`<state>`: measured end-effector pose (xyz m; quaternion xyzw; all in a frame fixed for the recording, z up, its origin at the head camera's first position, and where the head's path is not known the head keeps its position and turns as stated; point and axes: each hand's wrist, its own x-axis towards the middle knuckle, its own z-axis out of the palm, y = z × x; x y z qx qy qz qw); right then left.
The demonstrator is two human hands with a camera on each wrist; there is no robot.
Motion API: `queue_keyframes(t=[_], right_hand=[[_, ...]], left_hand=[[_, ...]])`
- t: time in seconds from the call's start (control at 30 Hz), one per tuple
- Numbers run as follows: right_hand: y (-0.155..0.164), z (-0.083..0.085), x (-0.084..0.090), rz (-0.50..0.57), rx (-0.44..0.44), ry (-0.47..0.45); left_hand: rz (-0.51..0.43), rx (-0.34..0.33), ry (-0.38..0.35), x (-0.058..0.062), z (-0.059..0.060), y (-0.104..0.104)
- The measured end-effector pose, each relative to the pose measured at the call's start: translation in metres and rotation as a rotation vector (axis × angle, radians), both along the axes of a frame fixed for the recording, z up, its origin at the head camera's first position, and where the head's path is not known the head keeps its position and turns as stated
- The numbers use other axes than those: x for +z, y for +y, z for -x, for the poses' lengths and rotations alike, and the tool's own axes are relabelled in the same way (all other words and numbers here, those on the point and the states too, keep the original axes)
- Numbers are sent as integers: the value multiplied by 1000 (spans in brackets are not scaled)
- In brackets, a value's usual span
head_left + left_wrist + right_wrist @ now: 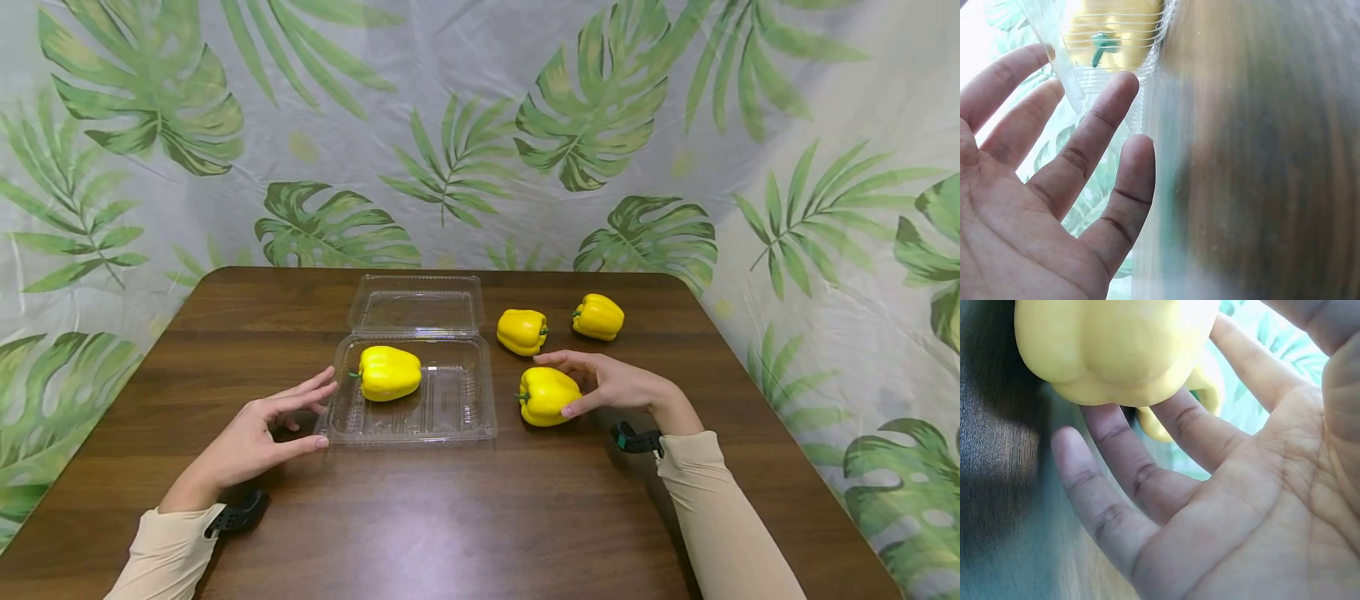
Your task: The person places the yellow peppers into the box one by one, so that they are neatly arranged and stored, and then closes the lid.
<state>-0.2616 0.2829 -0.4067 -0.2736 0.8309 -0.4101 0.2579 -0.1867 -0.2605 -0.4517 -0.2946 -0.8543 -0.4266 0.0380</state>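
Yellow pepper (549, 396) on the brown table (480, 517), just right of the clear clamshell container (415, 414), stem turned toward the container. Right hand (611, 383) arched over this pepper: fingers (558, 358) reaching across its far side, thumb against its near right side, palm above the right shoulder of it. From the right wrist view, fingers (1147, 469) slightly spread and only lightly bent, pepper (1116, 347) lying against the fingertips; not possible to tell whether already squeezed firmly.

Second yellow pepper (388, 372) inside the container, in its left half, stem pointing left. Open lid (417, 303) lying flat behind the container. Left hand (258, 437) at the left edge of the container, fingers (1094, 144) straight and a little apart, fingertips touching the plastic corner.

Two more yellow peppers (522, 331) (598, 317) behind and to the right of the container, apart from both hands.
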Motion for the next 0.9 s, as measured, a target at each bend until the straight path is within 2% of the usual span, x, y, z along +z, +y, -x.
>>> queue_keyframes(t=[0.23, 0.4, 0.67, 0.9], right_hand=[[-2, 0, 1, -34, 13, 23], [-3, 0, 7, -39, -14, 6], [-3, 3, 31, -44, -58, 12], [-10, 8, 49, -56, -52, 51]], left_hand=[[3, 4, -9, 0, -1, 0], [8, 4, -12, -1, -2, 0], [25, 10, -12, 1, 0, 0], [31, 16, -5, 2, -1, 0]])
